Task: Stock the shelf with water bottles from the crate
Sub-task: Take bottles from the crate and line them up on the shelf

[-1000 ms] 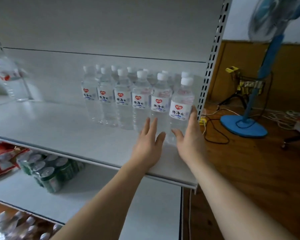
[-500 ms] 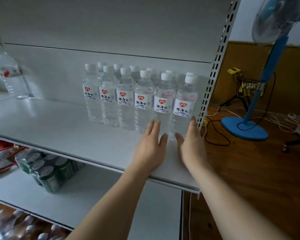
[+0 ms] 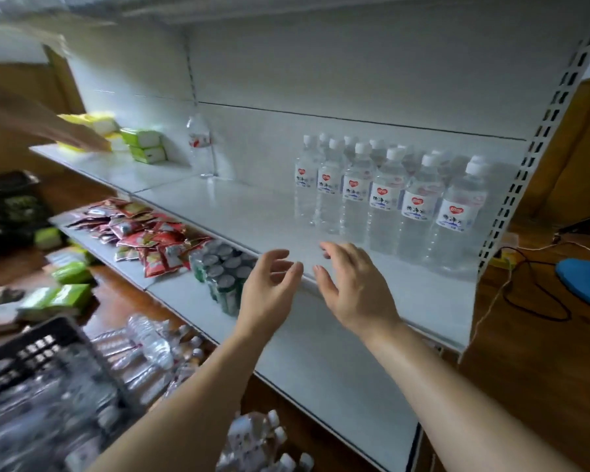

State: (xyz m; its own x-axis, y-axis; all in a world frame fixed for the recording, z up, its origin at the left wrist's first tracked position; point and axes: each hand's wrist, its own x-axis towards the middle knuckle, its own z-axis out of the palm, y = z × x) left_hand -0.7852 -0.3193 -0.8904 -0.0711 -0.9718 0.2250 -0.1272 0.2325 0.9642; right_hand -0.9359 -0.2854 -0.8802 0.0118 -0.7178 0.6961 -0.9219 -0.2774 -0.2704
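While both hands — left hand [image 3: 269, 287], right hand [image 3: 351, 287] — are being held empty and relaxed before the shelf [image 3: 252, 212], crate [image 3: 31, 356] bottles [image 3: 150, 338] are being judged heavy, slick — best gripped mid-body.

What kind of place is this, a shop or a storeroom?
Most likely a small shop, though a stockroom is possible. White metal retail shelving carries a neat block of water bottles, with red snack packets and shrink-wrapped cans below. A black crate of bottles stands nearby.
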